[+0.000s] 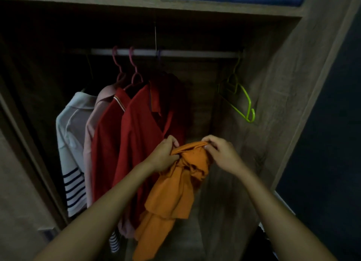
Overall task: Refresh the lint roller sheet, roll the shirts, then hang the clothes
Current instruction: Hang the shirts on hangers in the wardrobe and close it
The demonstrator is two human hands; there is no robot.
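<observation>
I stand at an open wooden wardrobe (283, 84), dim inside. In front of it I hold a bunched orange shirt (175, 184) at its top, my left hand (166, 155) gripping one side, my right hand (218, 151) pinching the other. Behind it two red shirts (140, 124), a pink one and a white striped one hang from the rail (175, 53). An empty green hanger (244, 100) hangs to the right.

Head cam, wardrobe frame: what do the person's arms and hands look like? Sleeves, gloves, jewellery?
Both forearms are bare up to the frame edge: no sleeves in view. The left hand and right hand wear no gloves, and no rings, watch or bracelets show. Fingernails look short and plain.
</observation>
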